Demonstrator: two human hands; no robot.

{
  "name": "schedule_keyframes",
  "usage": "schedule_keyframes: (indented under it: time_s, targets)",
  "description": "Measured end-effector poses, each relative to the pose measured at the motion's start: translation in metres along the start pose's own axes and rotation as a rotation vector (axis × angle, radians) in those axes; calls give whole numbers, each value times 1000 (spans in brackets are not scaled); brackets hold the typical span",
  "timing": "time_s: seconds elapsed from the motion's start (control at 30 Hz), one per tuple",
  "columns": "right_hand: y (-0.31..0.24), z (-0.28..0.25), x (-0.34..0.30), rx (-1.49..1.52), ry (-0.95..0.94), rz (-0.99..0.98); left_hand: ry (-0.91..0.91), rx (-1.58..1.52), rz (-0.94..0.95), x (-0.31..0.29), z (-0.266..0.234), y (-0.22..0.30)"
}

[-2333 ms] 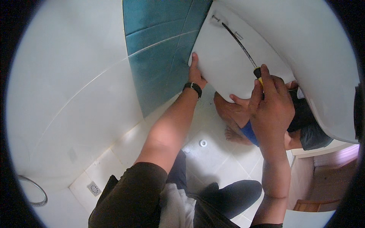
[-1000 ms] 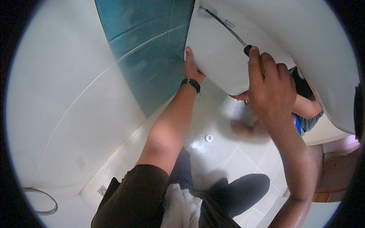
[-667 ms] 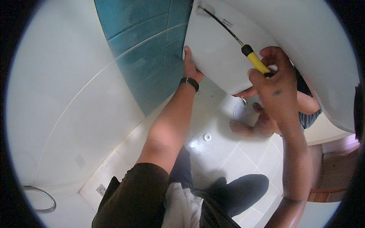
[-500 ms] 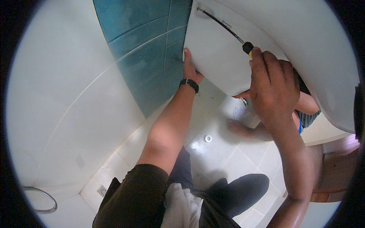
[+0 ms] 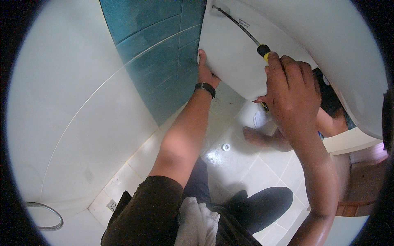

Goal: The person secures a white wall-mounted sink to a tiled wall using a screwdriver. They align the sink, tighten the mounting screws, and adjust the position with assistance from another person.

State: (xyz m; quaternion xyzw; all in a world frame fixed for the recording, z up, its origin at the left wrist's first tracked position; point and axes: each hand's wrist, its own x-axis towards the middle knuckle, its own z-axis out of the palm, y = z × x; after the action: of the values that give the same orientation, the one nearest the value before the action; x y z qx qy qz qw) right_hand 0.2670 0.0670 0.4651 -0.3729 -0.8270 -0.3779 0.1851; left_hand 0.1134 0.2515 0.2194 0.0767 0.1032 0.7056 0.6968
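Note:
My right hand (image 5: 292,92) is wrapped round the black-and-yellow handle of a long screwdriver (image 5: 243,29). Its dark shaft slants up to the left, and the tip meets a small fastener near the top of a white ceramic fixture (image 5: 234,57). My left hand (image 5: 207,74), with a black band on the wrist, grips the fixture's lower left edge. The thumb lies along that edge; the other fingers are mostly hidden behind it. Below, another person's fingers (image 5: 260,99) touch the fixture's bottom corner.
Teal wall tiles (image 5: 158,53) are at the left of the fixture, beside a pale wall (image 5: 69,74). A white ring (image 5: 225,147) lies on the tiled floor near the other person's foot (image 5: 256,137). A floor drain (image 5: 111,205) and metal hose (image 5: 60,221) are lower left.
My right hand and the screwdriver handle have shifted slightly left and up, while the tip stays at the fastener. My left hand keeps its hold. The other person's arm beneath has moved a little.

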Motion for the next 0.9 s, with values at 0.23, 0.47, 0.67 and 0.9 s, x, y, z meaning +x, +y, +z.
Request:
schedule_keyframes:
  time_s: [0.23, 0.47, 0.67, 0.9]
  targets:
    - [-14, 8, -3, 682, 16, 542, -21, 19, 15, 0, -3, -10]
    - [-8, -5, -7, 248, -15, 291, -40, -34, 6, 11, -9, -10]
    - [1, 3, -6, -123, 46, 17, -49, 25, 56, -3, -6, -7]
    - [-11, -9, 2, 869, -171, 738, -60, 22, 24, 3, -9, -12]
